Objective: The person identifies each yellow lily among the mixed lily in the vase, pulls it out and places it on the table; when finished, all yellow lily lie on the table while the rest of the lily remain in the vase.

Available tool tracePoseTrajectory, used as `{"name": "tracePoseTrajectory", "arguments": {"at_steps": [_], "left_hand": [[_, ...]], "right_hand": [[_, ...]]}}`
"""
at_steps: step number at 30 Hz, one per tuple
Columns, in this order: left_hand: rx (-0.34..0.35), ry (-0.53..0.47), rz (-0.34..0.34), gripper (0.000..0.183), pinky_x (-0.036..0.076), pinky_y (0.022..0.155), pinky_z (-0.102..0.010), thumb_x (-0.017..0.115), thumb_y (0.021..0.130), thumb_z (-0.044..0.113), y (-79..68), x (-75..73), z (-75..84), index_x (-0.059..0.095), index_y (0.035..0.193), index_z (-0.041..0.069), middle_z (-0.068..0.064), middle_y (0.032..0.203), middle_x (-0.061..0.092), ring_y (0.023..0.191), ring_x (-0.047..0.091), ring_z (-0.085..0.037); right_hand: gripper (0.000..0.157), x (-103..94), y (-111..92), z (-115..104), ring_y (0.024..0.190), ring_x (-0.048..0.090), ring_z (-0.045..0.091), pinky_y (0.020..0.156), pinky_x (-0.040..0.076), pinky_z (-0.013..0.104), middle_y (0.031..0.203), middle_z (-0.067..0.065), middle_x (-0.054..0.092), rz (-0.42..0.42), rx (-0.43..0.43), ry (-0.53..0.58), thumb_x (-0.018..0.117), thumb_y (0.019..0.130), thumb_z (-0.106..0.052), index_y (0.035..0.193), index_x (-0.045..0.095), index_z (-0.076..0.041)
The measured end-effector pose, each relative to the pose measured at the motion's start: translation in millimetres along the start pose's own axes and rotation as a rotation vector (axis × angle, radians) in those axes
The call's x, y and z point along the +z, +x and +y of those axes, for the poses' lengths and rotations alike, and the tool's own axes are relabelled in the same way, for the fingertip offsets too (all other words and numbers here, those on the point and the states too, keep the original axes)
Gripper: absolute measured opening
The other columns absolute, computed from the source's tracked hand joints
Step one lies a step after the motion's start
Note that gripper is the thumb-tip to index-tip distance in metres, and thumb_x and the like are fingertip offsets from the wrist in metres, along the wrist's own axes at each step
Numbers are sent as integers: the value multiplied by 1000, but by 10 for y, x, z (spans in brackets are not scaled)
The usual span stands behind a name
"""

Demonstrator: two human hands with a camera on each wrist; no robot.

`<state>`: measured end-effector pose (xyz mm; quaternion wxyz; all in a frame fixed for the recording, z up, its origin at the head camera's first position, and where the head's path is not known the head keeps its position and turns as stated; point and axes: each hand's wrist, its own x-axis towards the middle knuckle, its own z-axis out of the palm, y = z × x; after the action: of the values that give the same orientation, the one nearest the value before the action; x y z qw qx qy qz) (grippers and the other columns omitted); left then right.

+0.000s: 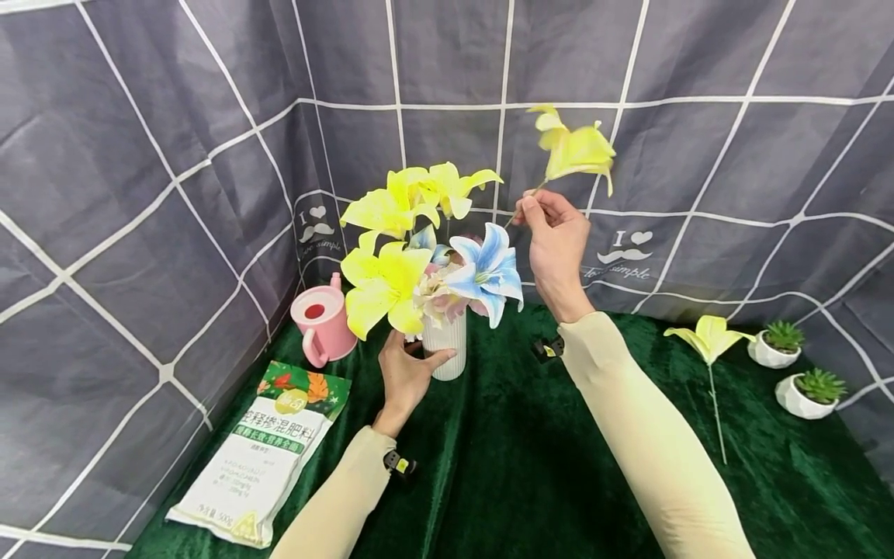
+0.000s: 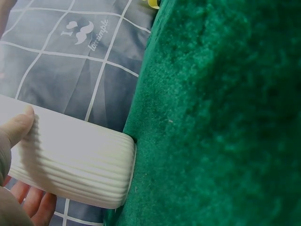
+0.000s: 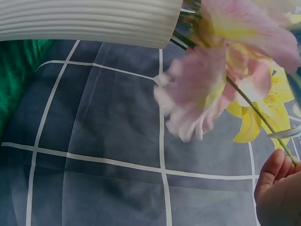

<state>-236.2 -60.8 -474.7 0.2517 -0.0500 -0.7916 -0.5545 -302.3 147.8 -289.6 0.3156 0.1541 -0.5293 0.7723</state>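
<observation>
A ribbed white vase [image 1: 450, 353] stands upright on green velvet cloth, filled with yellow lilies [image 1: 388, 286], a blue-and-white lily [image 1: 489, 268] and pale pink flowers [image 3: 193, 92]. My left hand [image 1: 407, 376] grips the vase low on its side, thumb across the front and fingers [image 2: 44, 207] round the far side. Right of the bouquet and above the vase, my right hand [image 1: 559, 244] pinches the stem of another yellow lily [image 1: 578, 151], its bloom up and tilted right. In the right wrist view that thin stem [image 3: 251, 106] slants across the pink flowers toward the vase mouth.
A pink watering can [image 1: 335, 322] and a white-and-green fertilizer bag [image 1: 254, 458] are at the left. On the right lie a single yellow lily [image 1: 711, 339] and two succulents in white pots [image 1: 774, 355]. Grey checked fabric [image 1: 447, 62] hangs behind and along the sides.
</observation>
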Motion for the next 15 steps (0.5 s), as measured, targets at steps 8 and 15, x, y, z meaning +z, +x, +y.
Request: {"name": "tracePoseTrajectory", "arguments": {"at_steps": [8,15], "left_hand": [[22,-10,16,78,62,88,-44,96,66,28,-7,15,-17,60,134,18,-7,126,66,116,65,-24],[0,9,16,71,62,88,-44,96,66,30,-6,14,-14,63,127,13,-9,116,66,107,68,-26]], "right_hand": [[11,54,37,-1,67,65,10,70,56,21,78,-4,71,11,-23,-32,64,95,0,94,67,11],[14,89,35,70,60,65,11,67,57,23,75,-4,72,77,7,12,73,89,1,82,72,-11]]}}
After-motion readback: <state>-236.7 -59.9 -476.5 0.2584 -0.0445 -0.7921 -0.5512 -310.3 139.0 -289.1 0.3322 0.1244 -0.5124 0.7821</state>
